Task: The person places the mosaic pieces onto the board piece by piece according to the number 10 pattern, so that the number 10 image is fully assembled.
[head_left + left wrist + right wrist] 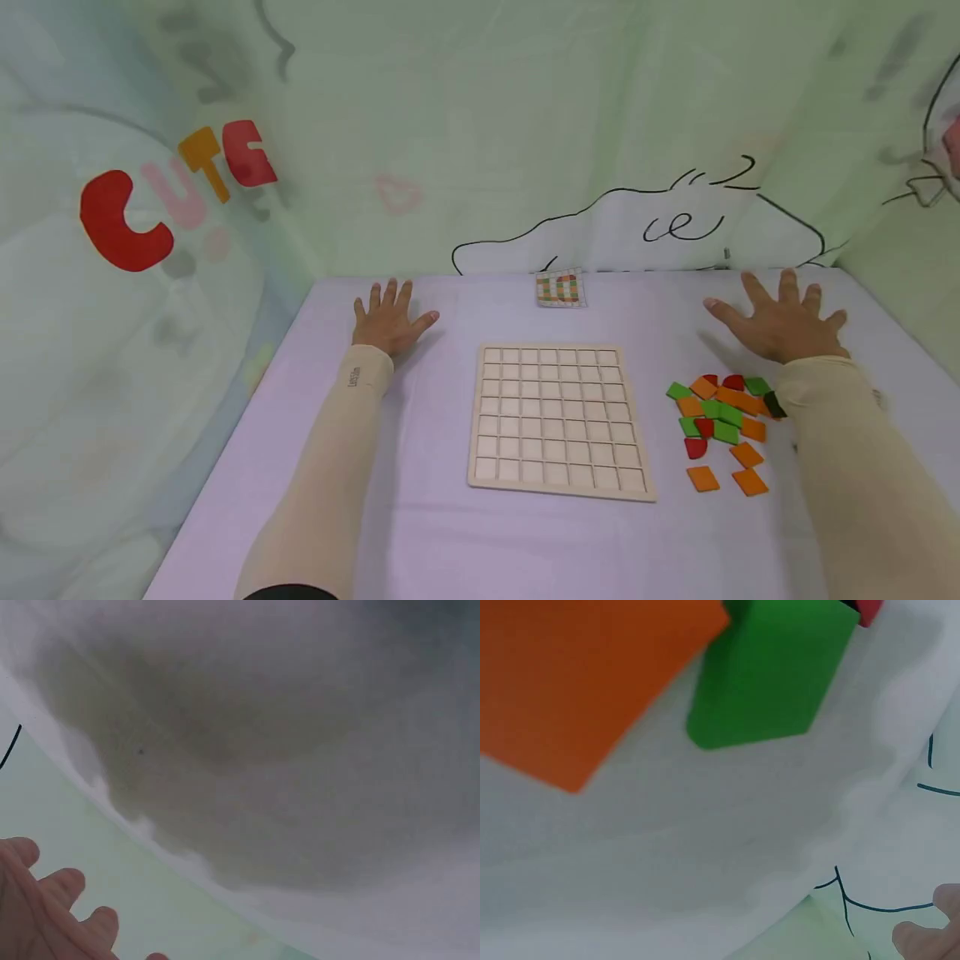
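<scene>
Board (555, 426) lies sideways between the left hand (387, 323) and right hand (787, 325), both spread wide, with tiles (726, 432) nearer the right.

You sit or stand at a pale lilac table (427, 542) in a curtained-off corner; whether home or workplace, you cannot tell from here. Around you hang light green curtains (420, 92) printed with cartoon drawings (592, 229) and colourful letters (105, 212).

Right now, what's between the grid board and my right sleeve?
Orange, green and red pieces lie between the grid board and your right sleeve, as the head view shows.
</scene>
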